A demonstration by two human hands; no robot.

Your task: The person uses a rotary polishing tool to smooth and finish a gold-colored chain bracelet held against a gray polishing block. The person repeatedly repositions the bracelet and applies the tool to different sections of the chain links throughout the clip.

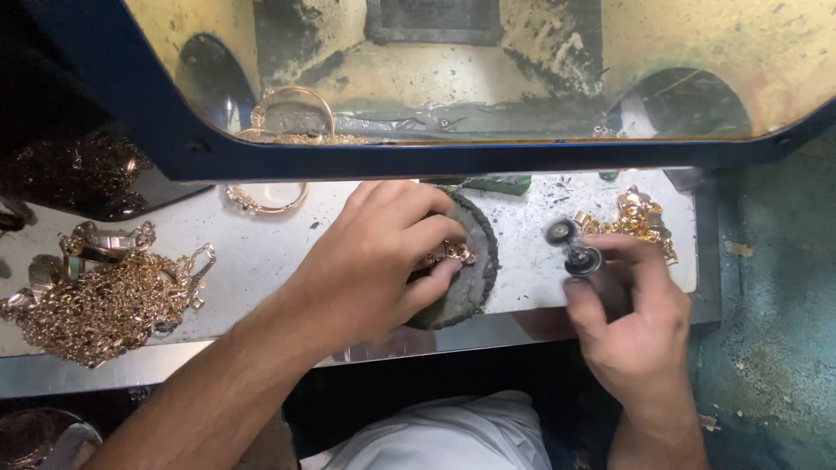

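My left hand (374, 257) presses a small gold jewellery piece (446, 254) against a round dark worn pad (475, 261) on the white bench top (261, 248). Thumb and fingers pinch the piece, which mostly hides under them. My right hand (631, 322) grips a dark rotary handpiece (582, 258) whose small blurred wheel tip (560, 231) points left, a short way right of the pad and apart from the piece.
A heap of gold chains and bangles (100, 292) lies at the left. A gold bangle (266, 198) rests near the back. More gold pieces (640, 219) sit at the right. A blue-framed yellowed shield (453, 157) spans the back.
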